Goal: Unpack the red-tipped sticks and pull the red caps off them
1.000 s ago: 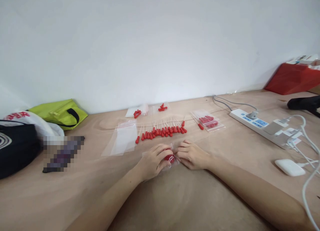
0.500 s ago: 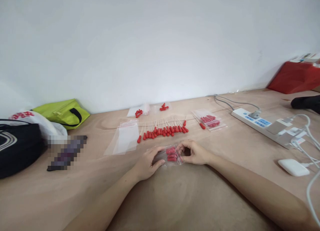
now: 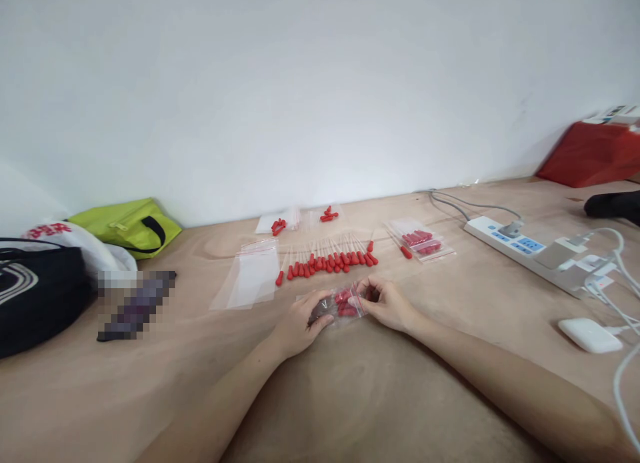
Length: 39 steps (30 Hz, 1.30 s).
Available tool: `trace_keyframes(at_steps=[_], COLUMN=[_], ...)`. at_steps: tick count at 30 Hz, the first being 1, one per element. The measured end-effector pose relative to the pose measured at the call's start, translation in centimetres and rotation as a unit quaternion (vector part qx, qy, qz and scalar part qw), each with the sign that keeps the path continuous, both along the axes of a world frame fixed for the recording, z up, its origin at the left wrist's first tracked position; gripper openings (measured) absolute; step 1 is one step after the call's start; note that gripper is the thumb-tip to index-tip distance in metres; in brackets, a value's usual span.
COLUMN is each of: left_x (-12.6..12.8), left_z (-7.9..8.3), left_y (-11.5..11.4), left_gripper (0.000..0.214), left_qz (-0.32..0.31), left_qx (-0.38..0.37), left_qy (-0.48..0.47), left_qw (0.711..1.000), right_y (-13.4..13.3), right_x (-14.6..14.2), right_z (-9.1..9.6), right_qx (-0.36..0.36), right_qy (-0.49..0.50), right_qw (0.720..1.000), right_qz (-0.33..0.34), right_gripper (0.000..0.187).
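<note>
My left hand (image 3: pixel 300 323) and my right hand (image 3: pixel 387 303) both pinch a small clear zip bag (image 3: pixel 340 305) with red-capped droppers inside, held low over the wooden table (image 3: pixel 350 396). The left fingers grip its left end, the right fingers its right end. Just beyond the bag lies a row of several red-bulbed droppers (image 3: pixel 327 259). A stack of empty clear bags (image 3: pixel 250 276) lies to the left of that row. A filled bag (image 3: pixel 420 239) rests to the right.
Two more small bags with red pieces (image 3: pixel 300 219) lie near the wall. A green pouch (image 3: pixel 127 226) and a black bag (image 3: pixel 35 289) sit at the left. A white power strip (image 3: pixel 530 253) with cables, a white charger case (image 3: pixel 590 335) and a red box (image 3: pixel 590 155) are at the right.
The bag was bunched between my hands and now lies stretched out between them. My left hand slid left along it; my right hand stays at its right end.
</note>
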<state>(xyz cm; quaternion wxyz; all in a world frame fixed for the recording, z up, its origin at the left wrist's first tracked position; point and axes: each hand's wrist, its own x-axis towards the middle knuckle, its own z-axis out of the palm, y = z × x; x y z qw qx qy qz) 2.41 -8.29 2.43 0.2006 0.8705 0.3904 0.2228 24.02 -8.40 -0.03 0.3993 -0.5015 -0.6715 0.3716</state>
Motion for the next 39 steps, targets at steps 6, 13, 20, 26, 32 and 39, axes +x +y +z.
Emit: trace_keyframes(at_steps=[6,13,20,26,32,39], left_x=[0.0,0.2,0.1,0.1,0.0,-0.1], left_z=[0.1,0.0,-0.1,-0.1,-0.3,-0.2], left_y=[0.0,0.0,0.1,0.1,0.1,0.2], left_gripper=[0.033,0.03,0.029,0.03,0.03,0.028], left_qz=[0.005,0.021,0.008,0.013,0.021,0.026], left_qx=[-0.024,-0.033,-0.034,-0.021,-0.03,-0.03], left_qy=[0.009,0.0,-0.003,0.0,0.001,0.014], left_qw=[1.0,0.999,0.999,1.0,0.999,0.999], right_y=[0.1,0.3,-0.1,0.4,0.4,1.1], right_x=[0.3,0.5,0.3,1.0,1.0,2.6], right_z=[0.9,1.4,2.0,1.9,1.8,1.3], right_qx=[0.064,0.112,0.168,0.166,0.155,0.038], right_qy=[-0.046,-0.154,-0.233,-0.23,-0.222,-0.044], right_qw=[0.991,0.974,0.952,0.953,0.954,0.99], right_qz=[0.104,0.122,0.107,0.106,0.128,0.128], right_gripper=[0.034,0.041,0.022,0.018,0.02,0.018])
